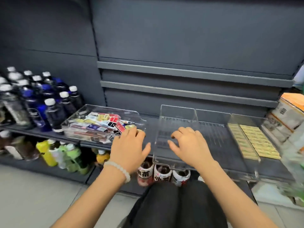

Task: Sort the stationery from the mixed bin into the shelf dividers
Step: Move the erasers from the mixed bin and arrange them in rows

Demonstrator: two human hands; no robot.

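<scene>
A clear plastic bin (77, 120) full of mixed stationery packets (98, 125) sits on the dark shelf, left of centre. To its right stand clear shelf dividers (194, 116) with several lanes; the right lanes hold yellow packets (253, 140), the left lanes hold nothing. My left hand (130, 147) reaches to the bin's right end, its fingertips among the packets; whether it grips one is hidden. My right hand (187, 142) hovers with loosely curled fingers over the leftmost divider lane and holds nothing.
Dark bottles with white caps (37, 99) crowd the shelf left of the bin. Bottles (54, 153) and red-labelled drinks (162, 174) stand on the lower shelf. Wrapped paper packs (287, 117) sit at the far right. My dark trousers (174, 204) fill the bottom centre.
</scene>
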